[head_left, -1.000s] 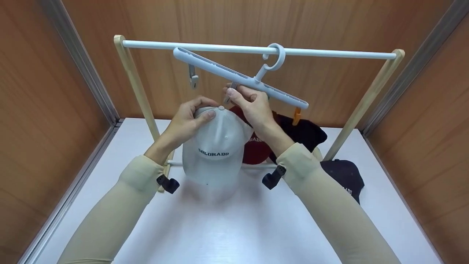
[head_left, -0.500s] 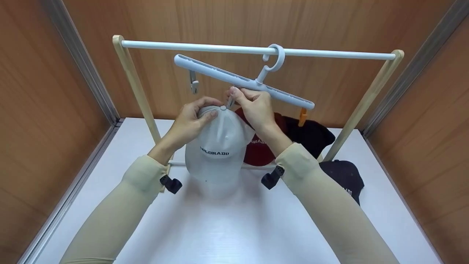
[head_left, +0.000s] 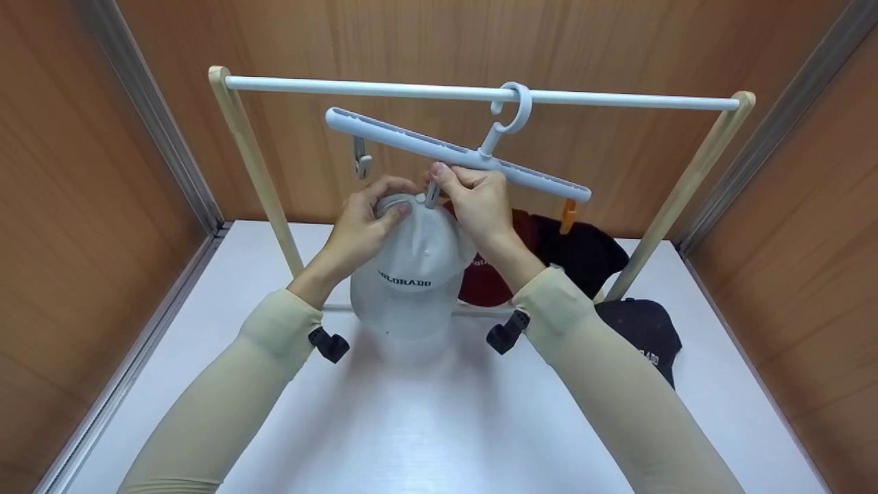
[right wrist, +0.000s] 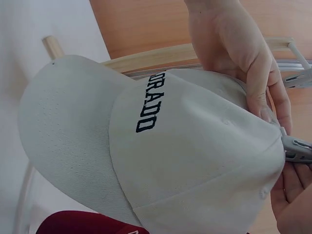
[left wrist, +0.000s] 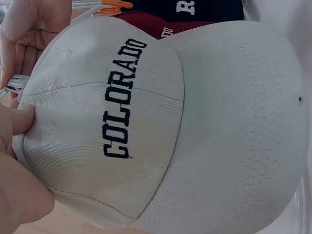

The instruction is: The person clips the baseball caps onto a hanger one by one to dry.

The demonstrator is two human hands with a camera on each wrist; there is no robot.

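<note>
A pale grey baseball cap [head_left: 422, 247] lettered COLORADO hangs in front of the rack, brim down. My left hand [head_left: 363, 223] pinches its crown near the top button, thumb in front and fingers behind. Beside the button, my right hand [head_left: 477, 199] pinches a grey clip [right wrist: 297, 148] under the hanger bar. The clip's tip meets the top of the crown in the right wrist view. The light-blue hanger [head_left: 411, 140] hooks over the rack's rail and tilts down to the right. A second grey clip [head_left: 361, 158] dangles at its left end, an orange clip [head_left: 568, 216] at its right.
A dark red cap [head_left: 483, 285] and a black cap [head_left: 583, 257] hang behind my right hand. On the white table [head_left: 411, 425] at the right lies another dark cap [head_left: 641, 333]. Wooden rack posts [head_left: 254, 165] stand either side, with wood-grain walls around.
The grey cap has risen slightly and shifted right in my left hand, up to the grey clip. My right hand has come down a little, and the hanger's left end has dropped.
</note>
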